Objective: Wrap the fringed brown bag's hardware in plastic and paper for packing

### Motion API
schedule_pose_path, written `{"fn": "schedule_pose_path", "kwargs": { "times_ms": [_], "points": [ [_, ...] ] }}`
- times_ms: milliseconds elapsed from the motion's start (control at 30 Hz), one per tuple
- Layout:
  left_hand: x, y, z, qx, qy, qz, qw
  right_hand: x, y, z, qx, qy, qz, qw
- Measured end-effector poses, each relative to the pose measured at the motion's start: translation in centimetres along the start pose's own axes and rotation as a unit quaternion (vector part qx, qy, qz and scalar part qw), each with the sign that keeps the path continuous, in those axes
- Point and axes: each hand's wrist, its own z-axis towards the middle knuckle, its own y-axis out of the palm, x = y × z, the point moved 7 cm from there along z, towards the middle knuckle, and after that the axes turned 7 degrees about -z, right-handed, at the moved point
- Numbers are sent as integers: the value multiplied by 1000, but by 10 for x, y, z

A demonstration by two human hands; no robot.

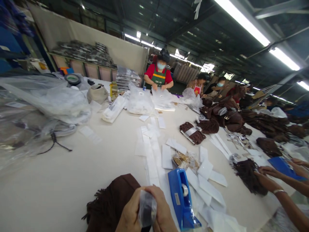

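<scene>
At the bottom middle, my left hand and my right hand are closed around a piece wrapped in clear plastic; what lies under the wrap is hard to make out, though a dark part shows below. Directly left of my hands, a dark brown fringed bag lies on the table, partly hidden behind my left hand. A blue tape dispenser with a white roll stands just right of my right hand. White paper strips run away from me beyond my hands.
Clear plastic bags pile up at left. White cards and tags lie scattered beyond the dispenser. Brown fringed bundles sit at right, where a co-worker's hands hold another. A person in an apron works opposite.
</scene>
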Motion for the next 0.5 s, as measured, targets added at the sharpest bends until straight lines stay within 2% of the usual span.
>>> {"fn": "schedule_pose_path", "kwargs": {
  "times_ms": [100, 200, 333, 433, 500],
  "points": [
    [-4, 3, 2, -29, -30, -36, 998, -17, -15, 2, 7, -72, -105, 992],
    [-3, 2, 4, -35, -7, -14, 999, -28, -26, 4, 25, -117, -182, 976],
    [0, 10, 4, -65, 23, 8, 998, -29, -29, 4, -9, -135, -162, 978],
    [0, 17, 2, -85, 10, 19, 996, -27, -28, 2, -63, -140, -129, 980],
    [-3, 19, 1, -96, -12, 8, 995, -24, -29, -1, -72, -141, -137, 978]
  ]
}}
